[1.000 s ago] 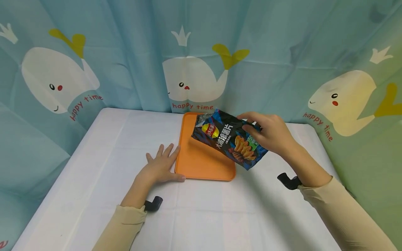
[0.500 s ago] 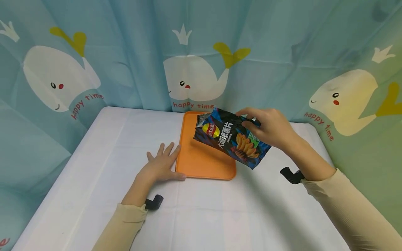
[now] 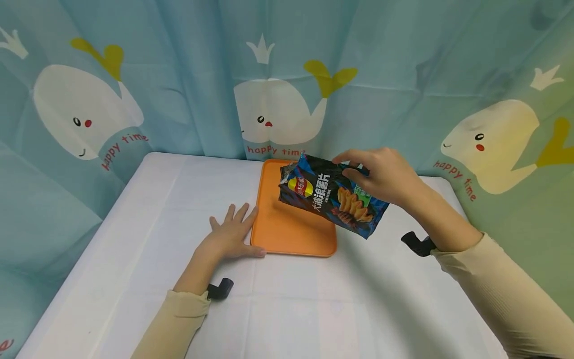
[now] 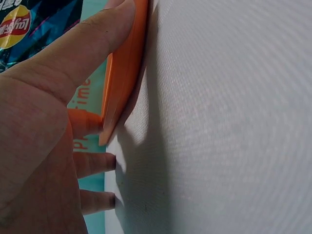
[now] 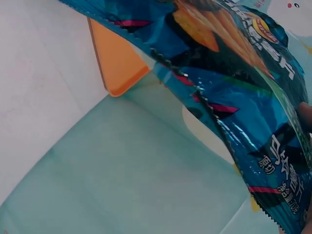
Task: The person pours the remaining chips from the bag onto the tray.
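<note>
A dark blue and black bag of chips point(image 3: 332, 194) with a red and yellow logo hangs tilted over the orange tray point(image 3: 293, 237). My right hand point(image 3: 381, 174) pinches its upper edge near the right end, thumb in front. In the right wrist view the chip bag point(image 5: 204, 83) fills the upper right, and only a bit of the hand shows at the edge. My left hand point(image 3: 228, 237) lies with spread fingers at the tray's left side, thumb at the near left corner. In the left wrist view the thumb point(image 4: 92, 46) touches the tray's rim point(image 4: 127, 73).
The tray lies on a table with a white cloth point(image 3: 287, 309), near its back edge. A blue-green curtain point(image 3: 188, 99) printed with white whales hangs behind and on both sides. A shadow from the right arm falls across the cloth.
The right hand has risen slightly, and the chip bag's right end has swung a little up and to the right. The left hand and tray stay in place.
</note>
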The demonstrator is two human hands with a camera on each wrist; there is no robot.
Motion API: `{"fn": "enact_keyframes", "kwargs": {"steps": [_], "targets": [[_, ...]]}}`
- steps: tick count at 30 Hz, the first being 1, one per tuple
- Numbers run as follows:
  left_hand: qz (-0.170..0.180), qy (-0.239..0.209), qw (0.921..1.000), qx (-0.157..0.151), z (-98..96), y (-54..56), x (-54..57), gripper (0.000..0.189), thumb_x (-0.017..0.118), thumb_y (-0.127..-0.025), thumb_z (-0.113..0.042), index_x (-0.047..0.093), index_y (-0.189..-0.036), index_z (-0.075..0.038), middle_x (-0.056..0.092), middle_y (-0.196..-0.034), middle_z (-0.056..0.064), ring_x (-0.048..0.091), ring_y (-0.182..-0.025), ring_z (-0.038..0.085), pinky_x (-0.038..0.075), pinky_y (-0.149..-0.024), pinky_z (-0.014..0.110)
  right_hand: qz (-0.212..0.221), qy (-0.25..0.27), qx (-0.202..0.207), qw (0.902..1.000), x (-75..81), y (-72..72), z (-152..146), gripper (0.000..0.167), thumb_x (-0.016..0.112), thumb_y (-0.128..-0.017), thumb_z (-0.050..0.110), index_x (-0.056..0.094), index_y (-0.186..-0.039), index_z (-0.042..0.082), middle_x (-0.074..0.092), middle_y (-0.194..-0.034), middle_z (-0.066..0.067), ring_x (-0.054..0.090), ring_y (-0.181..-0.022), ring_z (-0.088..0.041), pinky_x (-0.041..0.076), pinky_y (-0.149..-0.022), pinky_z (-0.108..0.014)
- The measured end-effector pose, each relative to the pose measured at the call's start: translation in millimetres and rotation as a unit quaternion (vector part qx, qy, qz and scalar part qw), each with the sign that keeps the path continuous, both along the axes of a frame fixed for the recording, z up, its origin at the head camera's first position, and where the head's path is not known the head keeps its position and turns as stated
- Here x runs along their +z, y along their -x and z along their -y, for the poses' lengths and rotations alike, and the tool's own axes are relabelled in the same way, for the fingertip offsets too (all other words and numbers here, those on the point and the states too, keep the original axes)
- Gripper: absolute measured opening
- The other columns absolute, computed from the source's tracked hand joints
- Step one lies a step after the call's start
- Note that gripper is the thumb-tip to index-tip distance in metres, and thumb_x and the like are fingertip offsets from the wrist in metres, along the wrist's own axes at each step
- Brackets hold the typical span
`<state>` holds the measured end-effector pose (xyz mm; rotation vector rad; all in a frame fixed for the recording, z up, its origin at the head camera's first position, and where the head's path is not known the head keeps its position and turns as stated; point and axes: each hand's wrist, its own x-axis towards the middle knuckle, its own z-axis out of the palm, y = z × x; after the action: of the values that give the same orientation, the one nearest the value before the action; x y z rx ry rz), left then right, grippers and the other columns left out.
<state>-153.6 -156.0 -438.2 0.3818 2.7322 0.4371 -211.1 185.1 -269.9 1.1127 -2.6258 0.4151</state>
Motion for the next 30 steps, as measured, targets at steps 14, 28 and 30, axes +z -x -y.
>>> {"fn": "enact_keyframes", "kwargs": {"steps": [14, 28, 30], "targets": [[0.001, 0.003, 1.0, -0.004, -0.6, 0.0, -0.2, 0.12, 0.074, -0.072, -0.071, 0.016, -0.162, -0.017, 0.01, -0.167, 0.016, 0.001, -0.15, 0.05, 0.005, -0.099, 0.087, 0.014, -0.072, 0.003, 0.9973, 17.3, 0.9, 9.6, 0.026, 0.071, -0.093, 0.016, 0.073, -0.117, 0.027, 0.052, -0.056, 0.009, 0.033, -0.04, -0.008, 0.029, -0.043, -0.027], [-0.003, 0.001, 1.0, -0.003, 1.1, -1.0, 1.2, 0.119, 0.074, -0.073, -0.071, 0.017, -0.161, -0.016, 0.011, -0.167, 0.017, 0.002, -0.15, 0.05, 0.006, -0.099, 0.087, 0.004, -0.068, 0.011, 0.9976, 25.9, -0.1, 17.4, 0.026, 0.07, -0.094, 0.017, 0.072, -0.118, 0.026, 0.055, -0.057, 0.008, 0.033, -0.041, -0.009, 0.029, -0.044, -0.027], [-0.005, -0.002, 1.0, -0.004, 0.5, -1.5, 1.6, 0.118, 0.074, -0.073, -0.071, 0.017, -0.161, -0.016, 0.011, -0.167, 0.017, 0.002, -0.15, 0.05, 0.006, -0.099, 0.087, 0.004, -0.069, 0.011, 0.9975, 25.6, -0.7, 17.9, 0.026, 0.07, -0.094, 0.018, 0.072, -0.118, 0.026, 0.051, -0.054, 0.009, 0.032, -0.04, -0.009, 0.029, -0.043, -0.028]]}}
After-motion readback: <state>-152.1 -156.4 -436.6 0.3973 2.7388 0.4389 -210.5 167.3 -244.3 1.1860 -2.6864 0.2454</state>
